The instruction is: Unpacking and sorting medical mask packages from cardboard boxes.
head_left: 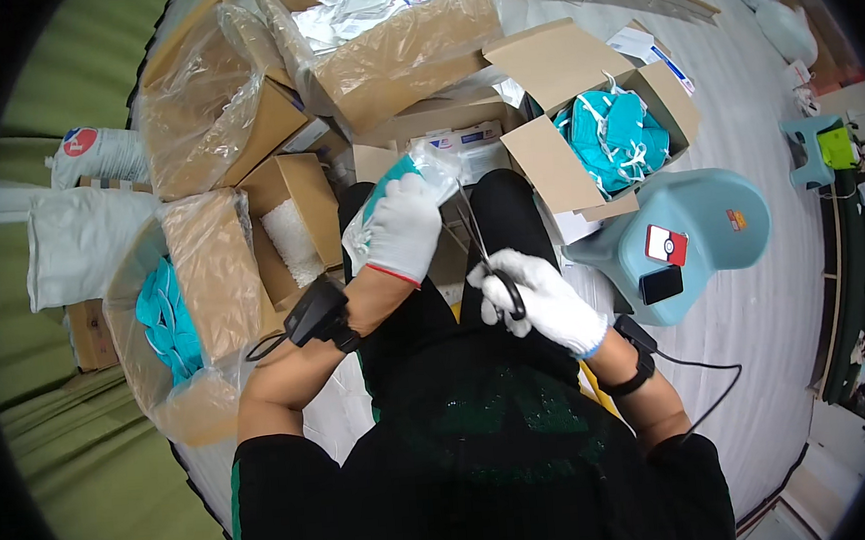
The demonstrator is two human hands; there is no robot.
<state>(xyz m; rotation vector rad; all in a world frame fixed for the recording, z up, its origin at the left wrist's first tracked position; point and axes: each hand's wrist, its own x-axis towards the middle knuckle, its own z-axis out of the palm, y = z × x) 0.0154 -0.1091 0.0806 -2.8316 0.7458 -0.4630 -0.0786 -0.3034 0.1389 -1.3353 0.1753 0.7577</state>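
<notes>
My left hand (pixel 405 229), in a white glove, grips a clear plastic packet (pixel 424 173) with teal contents and holds it up over my lap. In my right hand (pixel 543 302), also gloved in white, are black-handled scissors (pixel 483 248). Their blades point up toward the packet's right edge. Whether the blades touch the plastic, I cannot tell. Each wrist carries a black device with a cable.
A small open carton of teal masks (pixel 612 135) stands right of my knees. A teal stool (pixel 696 231) holds a phone and a red-and-white card. Plastic-lined cartons (pixel 214 275) stand at left, one with white items (pixel 293 242), and a large one (pixel 392 42) ahead.
</notes>
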